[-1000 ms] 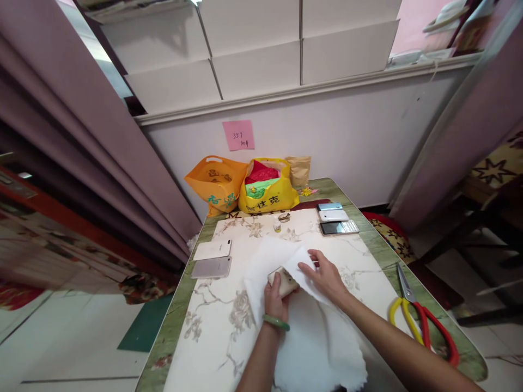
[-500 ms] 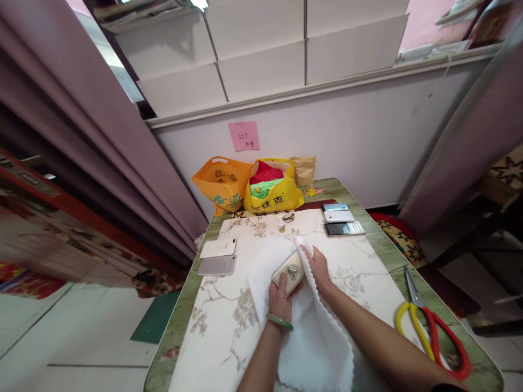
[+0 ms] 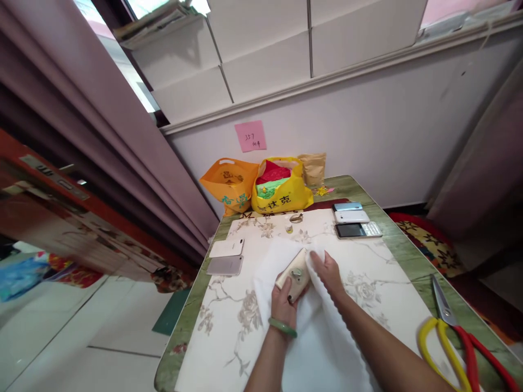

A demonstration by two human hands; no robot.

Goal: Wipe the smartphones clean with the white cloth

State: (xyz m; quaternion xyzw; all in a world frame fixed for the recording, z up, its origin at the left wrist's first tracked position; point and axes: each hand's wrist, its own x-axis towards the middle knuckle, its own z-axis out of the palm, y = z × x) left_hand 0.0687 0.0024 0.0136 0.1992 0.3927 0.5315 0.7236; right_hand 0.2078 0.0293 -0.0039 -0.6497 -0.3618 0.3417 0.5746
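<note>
My left hand, with a green bangle at the wrist, grips a gold phone. The phone is tilted, its back with a small ring-like fitting turned up. A white cloth with a scalloped edge drapes below and around it. Pinched in my right hand is a fold of that cloth, right against the phone's upper right edge. The fingertips of my right hand are partly hidden by the cloth.
Two phones lie left on the flowered mat. Several phones lie at the right. Large scissors with yellow and red handles rest near the right edge. At the back stand an orange bag, a yellow bag and a brown pouch.
The camera view has shifted, so the table things sit farther right. The phone is tilted more upright in my left hand, and my right hand with the cloth stays at its edge.
</note>
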